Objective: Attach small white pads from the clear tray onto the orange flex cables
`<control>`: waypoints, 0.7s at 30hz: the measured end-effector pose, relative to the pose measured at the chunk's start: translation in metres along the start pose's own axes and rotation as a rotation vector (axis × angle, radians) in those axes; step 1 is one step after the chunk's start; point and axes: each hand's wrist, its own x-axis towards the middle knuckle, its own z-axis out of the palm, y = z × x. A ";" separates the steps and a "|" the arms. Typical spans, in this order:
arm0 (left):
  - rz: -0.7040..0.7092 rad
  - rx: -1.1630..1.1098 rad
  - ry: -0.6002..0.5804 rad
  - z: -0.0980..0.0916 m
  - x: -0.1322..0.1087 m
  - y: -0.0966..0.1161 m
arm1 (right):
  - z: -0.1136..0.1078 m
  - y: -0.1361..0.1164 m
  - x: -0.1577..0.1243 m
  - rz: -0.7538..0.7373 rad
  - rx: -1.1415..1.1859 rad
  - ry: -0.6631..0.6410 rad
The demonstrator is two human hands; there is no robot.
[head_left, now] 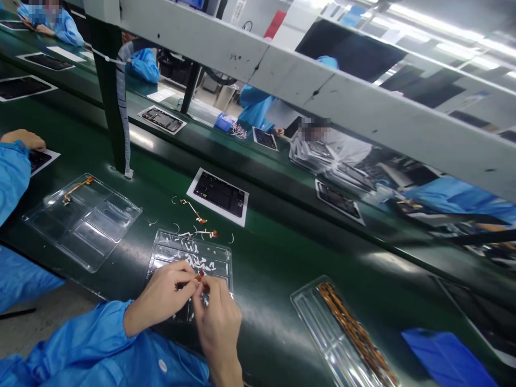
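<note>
At the left of the desk (282, 258) a wide tray (80, 220) of clear plastic is seen, with one orange strip (76, 188) lying in its far corner. Nearer the middle, a small tray (220, 257) scattered with white scraps lies under both hands. The left hand (161, 295) and the right hand (217, 320) are brought together above it, and a little orange ribbon cable (198, 278) is pinched between the fingers of both. The ribbon cable is judged to be very light, thin, limp and easily creased, so it is best taken by its ends or edges with a gentle pinch. At the right, a long tray (318, 322) filled with orange strips is set.
</note>
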 end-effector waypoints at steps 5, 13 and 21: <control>-0.006 0.006 -0.054 -0.005 0.002 -0.001 | -0.004 0.003 0.000 0.094 0.052 -0.003; 0.010 -0.046 -0.018 -0.032 0.002 0.003 | -0.030 0.047 -0.007 0.194 -0.013 -0.136; -0.297 0.134 0.639 -0.164 -0.020 -0.073 | -0.012 0.060 -0.011 0.142 0.024 -0.315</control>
